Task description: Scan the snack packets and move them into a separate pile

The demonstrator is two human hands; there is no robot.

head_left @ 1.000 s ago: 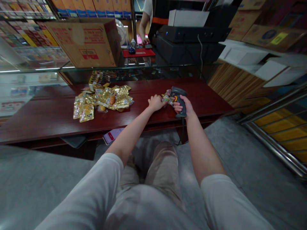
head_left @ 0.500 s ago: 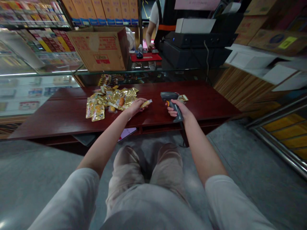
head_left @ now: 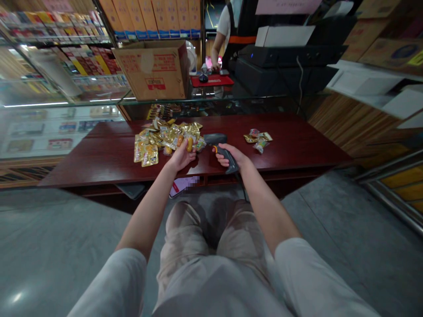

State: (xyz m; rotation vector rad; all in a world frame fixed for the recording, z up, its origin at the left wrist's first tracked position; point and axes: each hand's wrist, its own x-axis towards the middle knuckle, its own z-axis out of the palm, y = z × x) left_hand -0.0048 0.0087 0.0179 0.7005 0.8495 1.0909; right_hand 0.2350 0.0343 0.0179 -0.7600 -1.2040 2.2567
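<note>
In my right hand [head_left: 231, 157] is a dark barcode scanner [head_left: 228, 159], gripped by its handle with a finger at the yellow trigger. Its head points left, close to my left hand [head_left: 183, 156]. That hand is closed on a small snack packet [head_left: 189, 144] with a yellow-brown piece showing through clear wrap. Just behind it spreads a pile of gold snack packets [head_left: 165, 135], some with orange-brown pieces visible. A smaller group of packets [head_left: 258, 139] lies on the dark red table [head_left: 291, 145], right of the scanner.
A large cardboard box [head_left: 153, 72] stands on the glass counter behind the table. A person [head_left: 220, 37] is behind the counter, beside black checkout equipment [head_left: 284, 66]. A phone [head_left: 183, 185] lies on the shelf under the tabletop, and stacked boxes are at the right.
My left hand has turned its packet upward beside the pile. The scanner has moved left towards that hand, uncovering the small group of packets at the right. The view has shifted slightly.
</note>
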